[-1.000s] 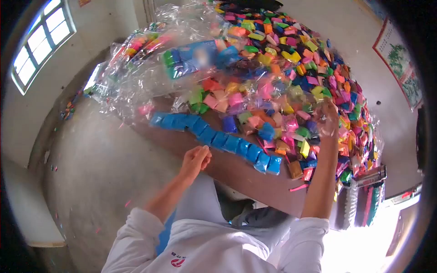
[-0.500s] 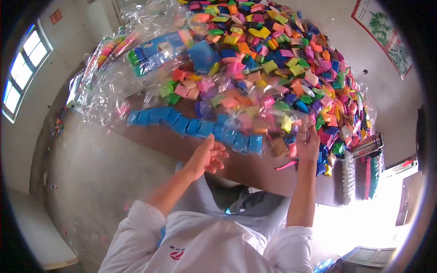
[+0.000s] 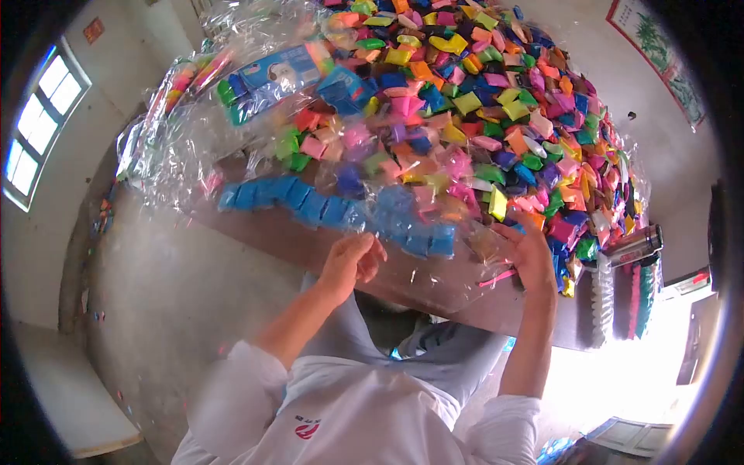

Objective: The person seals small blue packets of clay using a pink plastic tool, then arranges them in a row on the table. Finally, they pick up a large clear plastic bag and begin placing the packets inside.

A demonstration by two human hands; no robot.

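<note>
A clear plastic bag (image 3: 442, 280) is spread low over the front of the table, between my two hands. My left hand (image 3: 353, 262) has its fingers curled together on the bag's left edge, just below a row of blue packets (image 3: 310, 208). My right hand (image 3: 533, 249) grips the bag's right side beside the heap of small colourful packets (image 3: 511, 108). Through the film, the right end of the blue row and a brown packet (image 3: 484, 246) are partly visible. A pink strip (image 3: 496, 278) lies near my right hand.
Crumpled clear wrappers (image 3: 174, 159) and a blue printed pack (image 3: 283, 74) cover the table's left part. At the right edge are a metallic cylinder (image 3: 635, 245) and stacked trays (image 3: 601, 302). The brown table edge (image 3: 256, 248) runs close to my knees.
The clear bag has come down from above the packets toward the table's front edge. My left hand has closed on it. My right hand has moved slightly right and down.
</note>
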